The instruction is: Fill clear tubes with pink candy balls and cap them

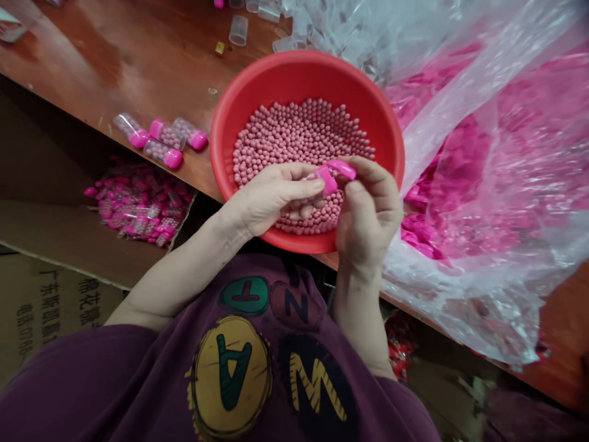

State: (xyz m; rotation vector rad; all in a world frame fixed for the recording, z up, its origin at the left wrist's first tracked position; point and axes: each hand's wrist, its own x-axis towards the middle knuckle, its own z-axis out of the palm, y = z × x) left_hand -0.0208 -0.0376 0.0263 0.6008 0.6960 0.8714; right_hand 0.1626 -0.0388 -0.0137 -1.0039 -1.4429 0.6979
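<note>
Over a red bowl of small pink balls, my left hand grips a small clear plastic bottle with a pink cap. The cap's lid stands flipped up. My right hand pinches that raised pink lid between thumb and fingers. Most of the bottle's body is hidden by my left fingers. On the table left of the bowl lie several filled bottles with pink caps.
A cardboard box below the table's left edge holds many filled bottles. At right, a clear plastic bag holds pink caps. Empty clear bottles lie behind the bowl, near a small yellow block.
</note>
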